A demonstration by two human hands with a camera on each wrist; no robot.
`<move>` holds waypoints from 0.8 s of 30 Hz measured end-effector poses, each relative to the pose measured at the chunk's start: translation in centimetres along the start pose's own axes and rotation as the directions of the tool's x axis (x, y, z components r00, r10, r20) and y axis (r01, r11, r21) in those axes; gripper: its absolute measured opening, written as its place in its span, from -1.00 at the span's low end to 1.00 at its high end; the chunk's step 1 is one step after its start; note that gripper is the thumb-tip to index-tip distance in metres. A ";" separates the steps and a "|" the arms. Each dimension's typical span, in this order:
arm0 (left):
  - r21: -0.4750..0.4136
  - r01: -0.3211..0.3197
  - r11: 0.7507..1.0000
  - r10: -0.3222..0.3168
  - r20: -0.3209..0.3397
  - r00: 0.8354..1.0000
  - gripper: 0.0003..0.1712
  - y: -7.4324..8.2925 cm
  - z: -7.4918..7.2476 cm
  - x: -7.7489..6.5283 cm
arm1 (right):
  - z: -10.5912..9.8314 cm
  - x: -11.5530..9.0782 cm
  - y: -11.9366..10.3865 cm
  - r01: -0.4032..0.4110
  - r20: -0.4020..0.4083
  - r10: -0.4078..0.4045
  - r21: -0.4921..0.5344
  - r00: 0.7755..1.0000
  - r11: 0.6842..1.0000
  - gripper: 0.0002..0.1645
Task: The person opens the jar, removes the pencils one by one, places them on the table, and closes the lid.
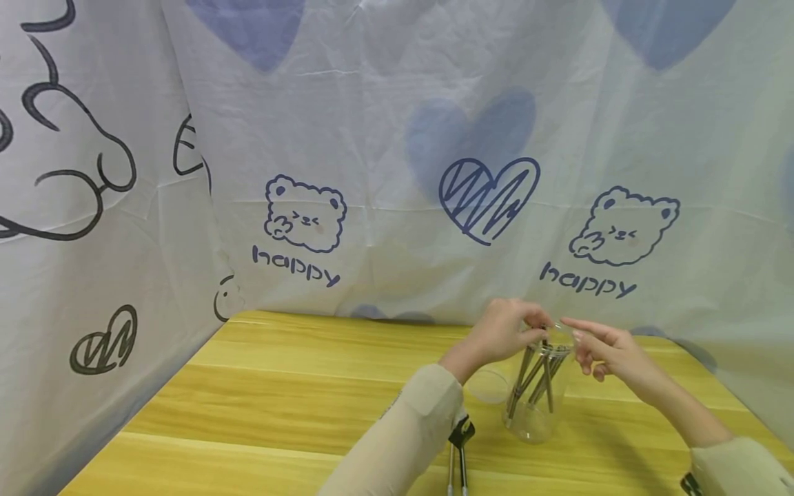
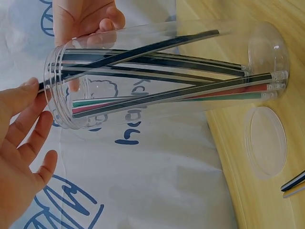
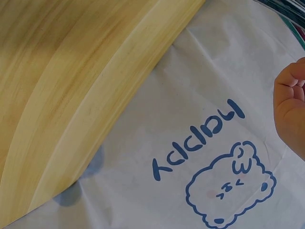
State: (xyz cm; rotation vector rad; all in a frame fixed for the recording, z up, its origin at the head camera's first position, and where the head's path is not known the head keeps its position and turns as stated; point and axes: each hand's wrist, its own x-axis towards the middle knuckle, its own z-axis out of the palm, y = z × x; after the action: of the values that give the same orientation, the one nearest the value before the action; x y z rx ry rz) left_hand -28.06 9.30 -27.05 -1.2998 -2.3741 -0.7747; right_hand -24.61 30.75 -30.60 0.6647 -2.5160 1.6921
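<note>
A clear plastic jar (image 1: 535,420) stands on the table, holding several pencils with dark, green and red bodies; silvery ends point down in it. My left hand (image 1: 510,331) is at the jar's mouth. Its thumb and fingertips pinch the upper end of a black pencil (image 2: 143,50), most of which slants inside the jar. My right hand (image 1: 611,351) holds the jar's rim from the right, index finger along the far side and thumb nearer; its other fingers are bent. One of its fingers shows through the clear wall in the left wrist view.
A round clear lid (image 1: 488,386) lies on the table left of the jar. Two pencils (image 2: 295,183) lie near it, partly hidden by my left forearm in the head view. The yellow wood-grain table (image 1: 279,386) ends against a white printed cloth (image 1: 384,207) behind and at left.
</note>
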 end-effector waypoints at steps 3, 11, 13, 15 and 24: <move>-0.065 -0.003 0.998 -0.001 -0.057 0.998 -0.78 0.0 0.1 -0.1 | 0.0 0.0 0.0 0.008 0.003 -0.008 -0.004 1.000 1.000 -0.60; -0.075 -0.091 0.993 0.070 -0.244 0.967 -0.94 -0.2 0.3 0.0 | -0.1 0.0 0.1 0.016 0.006 -0.016 0.004 1.000 1.000 -0.61; -0.061 -0.100 0.993 0.079 -0.282 0.956 -0.94 -0.2 0.3 0.0 | -0.1 0.0 0.1 0.015 0.006 -0.015 0.003 1.000 1.000 -0.61; -0.070 -0.093 0.993 0.067 -0.311 0.948 -0.91 -0.3 0.3 0.0 | -0.1 0.0 0.1 0.018 0.008 -0.018 0.003 1.000 1.000 -0.60; -0.144 -0.101 0.984 0.027 -0.444 0.895 -0.88 -0.2 0.2 0.0 | -0.1 0.0 0.2 0.023 0.003 -0.023 -0.004 1.000 1.000 -0.58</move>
State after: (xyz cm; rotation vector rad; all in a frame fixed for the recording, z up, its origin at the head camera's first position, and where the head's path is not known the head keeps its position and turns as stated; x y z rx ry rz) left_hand -28.27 9.35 -27.29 -1.1089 -1.9293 -1.1297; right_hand -24.74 30.89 -30.74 0.6934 -2.5031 1.6798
